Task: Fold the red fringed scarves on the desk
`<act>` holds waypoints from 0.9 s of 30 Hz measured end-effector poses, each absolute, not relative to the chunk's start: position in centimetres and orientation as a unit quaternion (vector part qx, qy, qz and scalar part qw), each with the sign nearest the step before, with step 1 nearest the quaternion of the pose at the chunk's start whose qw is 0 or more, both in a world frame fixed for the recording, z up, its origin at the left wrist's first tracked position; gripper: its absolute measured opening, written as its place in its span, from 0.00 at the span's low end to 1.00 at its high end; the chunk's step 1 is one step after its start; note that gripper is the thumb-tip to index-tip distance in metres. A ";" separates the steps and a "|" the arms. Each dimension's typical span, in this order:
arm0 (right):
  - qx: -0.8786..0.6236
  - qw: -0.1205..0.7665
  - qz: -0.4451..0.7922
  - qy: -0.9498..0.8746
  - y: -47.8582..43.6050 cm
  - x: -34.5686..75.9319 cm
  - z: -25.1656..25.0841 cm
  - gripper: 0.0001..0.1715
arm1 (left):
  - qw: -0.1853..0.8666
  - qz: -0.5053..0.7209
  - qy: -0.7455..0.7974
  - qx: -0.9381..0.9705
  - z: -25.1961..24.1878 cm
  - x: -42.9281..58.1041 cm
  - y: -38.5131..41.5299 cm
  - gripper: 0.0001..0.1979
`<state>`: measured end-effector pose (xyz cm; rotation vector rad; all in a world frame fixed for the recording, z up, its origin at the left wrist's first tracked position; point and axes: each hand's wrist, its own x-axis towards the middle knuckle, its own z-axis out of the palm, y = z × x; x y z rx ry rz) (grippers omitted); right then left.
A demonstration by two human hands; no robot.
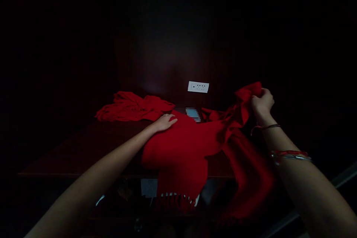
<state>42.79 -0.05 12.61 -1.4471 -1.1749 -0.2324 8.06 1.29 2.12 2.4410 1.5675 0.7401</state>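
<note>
A red fringed scarf (184, 141) lies across the dark tabletop, and its tasselled end hangs over the front edge. My left hand (165, 122) rests flat on the scarf's left part, fingers stretched out. Off to the right, my right hand (263, 103) is closed on a bunched part of the scarf and holds it raised above the table. From there, another length of red cloth drops past the front edge on the right. Behind my left hand, a second crumpled red fringed cloth (134, 107) lies at the back left.
The dark reddish table (69, 152) stands against a dark wall with a white power socket (198, 87). A pixelated bluish flat object (193, 114) lies at the back, beside the scarf. Under the tabletop are dim items, among them a pale sheet-like thing (148, 187).
</note>
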 end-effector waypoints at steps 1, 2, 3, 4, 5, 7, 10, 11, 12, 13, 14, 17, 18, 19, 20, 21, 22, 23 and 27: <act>-0.675 0.521 -0.154 -0.500 -0.3 42.8 12.1 0.22 | 0.080 0.218 0.522 0.820 1.3 7.7 1.8 0.22; -0.709 0.450 -0.190 -0.509 -0.5 42.3 11.6 0.23 | 0.090 0.198 0.519 0.827 0.7 7.2 2.4 0.22; -0.717 0.375 -0.197 -0.554 -0.6 41.5 10.9 0.24 | 0.105 0.187 0.511 0.833 0.1 6.7 2.9 0.22; -0.702 0.308 -0.187 -0.615 -0.6 40.3 10.1 0.23 | 0.124 0.183 0.498 0.839 -0.4 6.2 3.4 0.23; -0.667 0.247 -0.158 -0.685 -0.5 38.9 9.2 0.22 | 0.147 0.184 0.481 0.844 -0.8 5.7 3.9 0.23; -0.569 0.148 -0.074 -0.805 -0.1 35.7 7.4 0.19 | 0.200 0.196 0.442 0.852 -1.5 4.8 4.4 0.24; -0.441 0.035 0.054 -0.895 0.6 31.3 4.9 0.22 | 0.267 0.217 0.401 0.849 -2.0 4.1 4.4 0.25; -0.413 0.007 0.076 -0.908 0.7 30.2 4.2 0.23 | 0.282 0.223 0.396 0.845 -2.2 3.9 4.3 0.26; -0.395 -0.018 0.091 -0.914 0.8 29.3 3.6 0.25 | 0.295 0.229 0.395 0.840 -2.3 3.8 4.2 0.26; -0.392 -0.032 0.093 -0.915 1.0 28.6 3.1 0.25 | 0.307 0.233 0.395 0.834 -2.3 3.7 4.1 0.27; -0.399 -0.041 0.086 -0.912 1.1 28.1 2.7 0.24 | 0.318 0.236 0.396 0.828 -2.4 3.6 4.0 0.27; -0.420 -0.046 0.050 -0.905 1.5 28.1 2.5 0.15 | 0.350 0.233 0.398 0.815 -2.4 3.2 3.9 0.28; -0.421 -0.037 0.043 -0.906 1.6 28.5 2.8 0.12 | 0.359 0.229 0.397 0.813 -2.3 3.1 3.9 0.28; -0.419 -0.022 0.045 -0.907 1.6 29.1 3.3 0.11 | 0.366 0.226 0.396 0.811 -2.3 3.0 3.8 0.28; -0.418 0.000 0.055 -0.907 1.6 29.9 3.9 0.12 | 0.371 0.224 0.394 0.810 -2.2 3.0 3.7 0.28; -0.420 0.028 0.071 -0.904 1.6 30.8 4.8 0.13 | 0.374 0.224 0.393 0.809 -2.1 3.0 3.7 0.28; -0.428 0.054 0.093 -0.897 1.5 31.9 5.7 0.15 | 0.373 0.226 0.393 0.809 -2.0 3.0 3.6 0.27; -0.446 0.075 0.111 -0.885 1.4 33.1 6.6 0.16 | 0.366 0.231 0.394 0.811 -2.0 3.0 3.5 0.27; -0.543 0.097 0.078 -0.831 1.6 38.5 8.9 0.15 | 0.302 0.247 0.398 0.831 -2.2 3.1 3.6 0.24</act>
